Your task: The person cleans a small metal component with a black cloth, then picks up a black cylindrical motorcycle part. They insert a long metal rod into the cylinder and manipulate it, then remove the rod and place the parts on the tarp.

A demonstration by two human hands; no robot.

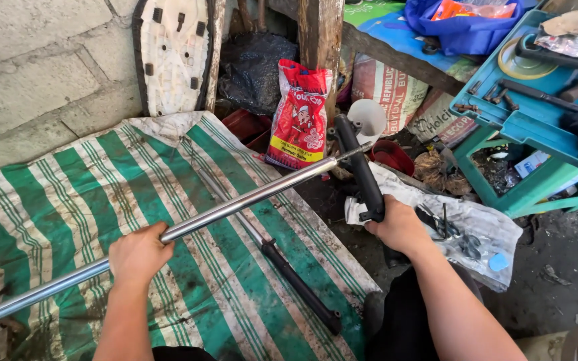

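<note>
My left hand [138, 254] grips a long shiny metal tube [235, 204] that slants from the lower left up to the middle of the view. My right hand [399, 226] holds the lower end of a black fork leg [359, 170], which stands nearly upright. The tube's far end meets the black leg near its upper part. A second fork assembly, a thin chrome tube with a black lower leg [296, 284], lies on the green-and-white striped tarp [88, 194] between my arms.
A red printed bag [299, 117] leans on a wooden post [320, 33]. A teal tool case [536, 113] with tools stands at right. Small tools lie on a white sack [476, 224]. A block wall [41, 73] closes the left side, and a white cup [368, 119] sits behind the leg.
</note>
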